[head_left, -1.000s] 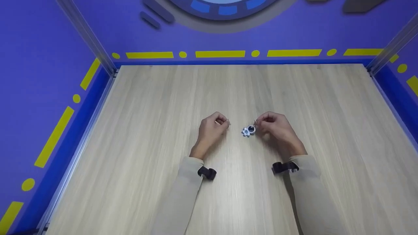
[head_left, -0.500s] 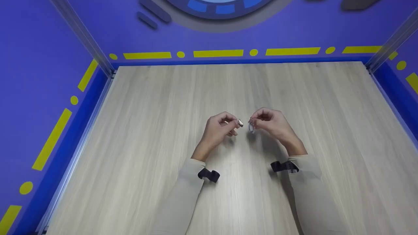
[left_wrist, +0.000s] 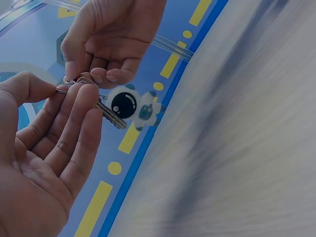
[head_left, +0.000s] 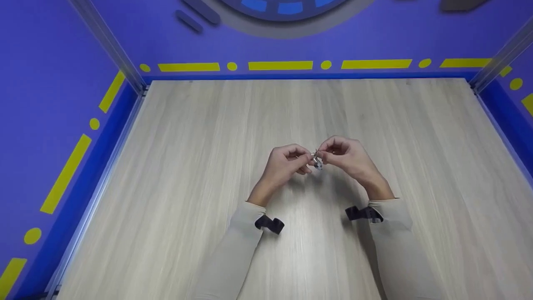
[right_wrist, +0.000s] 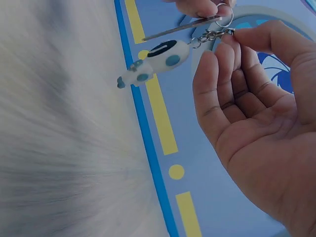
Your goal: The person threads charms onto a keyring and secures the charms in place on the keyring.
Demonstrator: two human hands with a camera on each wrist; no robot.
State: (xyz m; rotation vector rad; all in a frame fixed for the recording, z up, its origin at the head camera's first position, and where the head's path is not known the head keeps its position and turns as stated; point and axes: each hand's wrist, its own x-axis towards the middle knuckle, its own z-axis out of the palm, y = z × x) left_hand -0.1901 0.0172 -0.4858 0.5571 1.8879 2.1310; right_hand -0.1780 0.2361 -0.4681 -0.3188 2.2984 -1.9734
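Observation:
Above the table, my left hand [head_left: 285, 164] and right hand [head_left: 352, 160] meet almost fingertip to fingertip. Between left thumb and fingers I pinch a thin metal key ring [right_wrist: 232, 16], with a key [left_wrist: 112, 116] at it. My right thumb and index finger pinch the end of a short metal chain [right_wrist: 211, 35]. From that chain dangles a small white-and-blue astronaut figure [left_wrist: 145, 111] with a black visor, beside the key. The ring and the chain end lie close together; whether they are linked is hard to tell.
A wood-grain table [head_left: 208, 125] lies below both hands. Blue panels [head_left: 125, 41] with yellow marks close off its back and sides. Black straps [head_left: 270, 225] sit on both wrists over light sleeves.
The right hand has lifted the astronaut keychain off the table. My left hand has moved right with the key ring and key, up to the right fingertips.

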